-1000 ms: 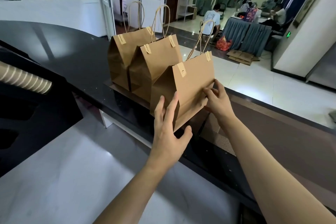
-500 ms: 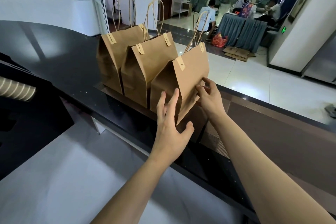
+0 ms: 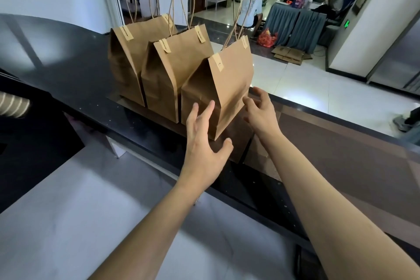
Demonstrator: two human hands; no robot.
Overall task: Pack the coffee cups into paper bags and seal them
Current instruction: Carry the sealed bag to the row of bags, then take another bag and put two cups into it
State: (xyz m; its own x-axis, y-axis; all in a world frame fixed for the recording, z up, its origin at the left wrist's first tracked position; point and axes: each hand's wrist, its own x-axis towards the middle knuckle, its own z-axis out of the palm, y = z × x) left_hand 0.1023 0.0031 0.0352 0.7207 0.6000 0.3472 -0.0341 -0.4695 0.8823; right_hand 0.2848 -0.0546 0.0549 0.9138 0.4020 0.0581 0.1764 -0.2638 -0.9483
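Three brown paper bags stand in a row on a black counter [image 3: 68,70], each with its top folded shut, taped at both ends with small tan stickers, and twisted paper handles rising above. The far-left bag [image 3: 127,57] touches the middle bag [image 3: 175,68], which in turn overlaps the near bag [image 3: 222,88] at the right end of the row. All three stand upright; the cups are not visible, so what the bags hold cannot be told. The left hand [image 3: 204,141] reaches to the near bag's lower left corner, fingers straight and spread, fingertips against or just at the paper, thumb out below the bag's bottom edge; it grasps nothing. The right hand [image 3: 261,111] hovers just beside the bag's right side, fingers loosely curved and apart, released, with a sliver of gap between them and the paper. Both forearms stretch in from the near edge over a pale grey worktop [image 3: 79,223] below the counter. At the far left, a striped stack of cups [image 3: 13,104] lies on its side in a dark holder. Beyond the counter lies a glossy tiled floor [image 3: 318,88], where people sit at a draped table [image 3: 295,25], with flattened cardboard [image 3: 288,53] and an orange bag [image 3: 268,37] on the floor nearby.
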